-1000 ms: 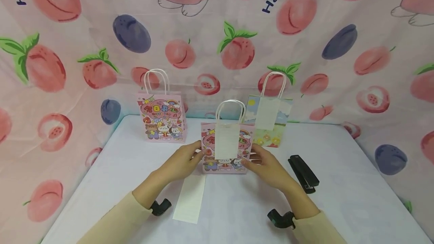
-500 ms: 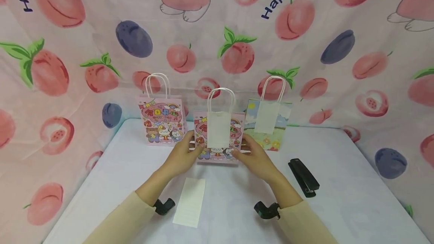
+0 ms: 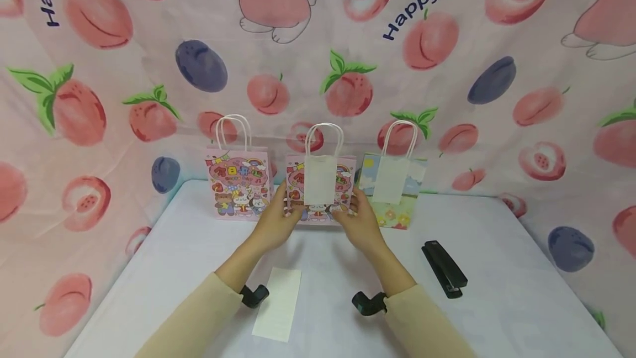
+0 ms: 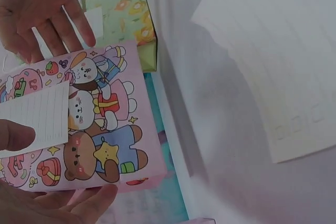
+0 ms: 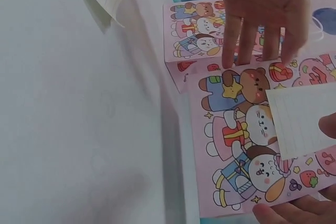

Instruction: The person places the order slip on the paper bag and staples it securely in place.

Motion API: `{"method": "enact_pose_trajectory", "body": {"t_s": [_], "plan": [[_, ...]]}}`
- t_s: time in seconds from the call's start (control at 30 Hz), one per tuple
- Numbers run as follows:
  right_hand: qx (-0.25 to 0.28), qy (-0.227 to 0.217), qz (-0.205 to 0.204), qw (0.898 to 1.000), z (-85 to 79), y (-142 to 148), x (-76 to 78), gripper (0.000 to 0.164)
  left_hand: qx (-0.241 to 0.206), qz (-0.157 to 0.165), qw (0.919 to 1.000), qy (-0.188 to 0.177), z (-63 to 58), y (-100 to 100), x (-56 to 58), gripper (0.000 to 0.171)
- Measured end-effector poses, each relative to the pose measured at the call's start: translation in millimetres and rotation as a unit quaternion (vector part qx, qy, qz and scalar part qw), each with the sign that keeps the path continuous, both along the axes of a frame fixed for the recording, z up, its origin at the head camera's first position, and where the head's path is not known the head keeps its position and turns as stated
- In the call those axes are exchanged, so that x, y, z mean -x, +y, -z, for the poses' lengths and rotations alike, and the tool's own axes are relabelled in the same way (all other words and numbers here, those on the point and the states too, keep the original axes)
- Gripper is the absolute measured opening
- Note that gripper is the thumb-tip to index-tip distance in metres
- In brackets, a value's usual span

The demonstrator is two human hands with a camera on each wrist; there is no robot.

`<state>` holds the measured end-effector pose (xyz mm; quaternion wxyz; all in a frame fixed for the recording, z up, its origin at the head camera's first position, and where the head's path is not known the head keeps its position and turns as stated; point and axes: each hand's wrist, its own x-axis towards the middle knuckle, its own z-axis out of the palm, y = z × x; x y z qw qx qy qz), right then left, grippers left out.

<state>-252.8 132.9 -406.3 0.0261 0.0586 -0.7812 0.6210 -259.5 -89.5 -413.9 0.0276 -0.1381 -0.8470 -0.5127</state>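
Observation:
A pink cartoon paper gift bag (image 3: 321, 216) stands upright in the middle near the back of the table, a white lined paper card (image 3: 319, 181) hanging on its front below the white handles. My left hand (image 3: 276, 219) holds the bag's left side, thumb toward the front. At its right side my right hand (image 3: 361, 220) holds it likewise. The fingers (image 4: 58, 27) of the right hand look fairly straight in the left wrist view. Fingertips behind the bag are partly hidden.
Another pink bag (image 3: 240, 187) stands at left. A green-and-blue floral bag (image 3: 392, 216) with a white card stands at right. A black stapler (image 3: 444, 268) lies at the right; a loose lined paper (image 3: 278, 304) lies in front. Behind hangs a fruit-patterned cloth (image 3: 308, 59).
Both hands have carried the middle pink bag back and slightly left, into line between the other two bags. The stapler and loose paper stay put.

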Motion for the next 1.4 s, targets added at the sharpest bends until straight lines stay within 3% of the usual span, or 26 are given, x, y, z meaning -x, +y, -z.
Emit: {"method": "enact_pose_trajectory", "body": {"t_s": [0.27, 0.6, 1.0, 1.4], "plan": [[0.009, 0.010, 0.006, 1.000, 13.4, -8.4, 13.6, 0.080, 0.002, -0.009, 0.9999, 0.015, 2.9, 6.2, 17.6, 0.085], [-0.023, 0.005, 0.034, 0.999, 25.2, -15.1, 32.0, 0.086, 0.012, -0.024, 0.9993, -0.024, 12.2, 10.1, 35.5, 0.092], [-0.046, -0.008, 0.040, 0.998, 26.3, -16.9, 41.7, 0.092, -0.029, -0.013, 0.9990, -0.032, 14.1, 13.6, 46.7, 0.086], [-0.045, 0.015, 0.020, 0.999, 24.2, -15.2, 47.7, 0.087, -0.019, -0.021, 0.9993, -0.025, 12.1, 15.7, 51.3, 0.078]]}}
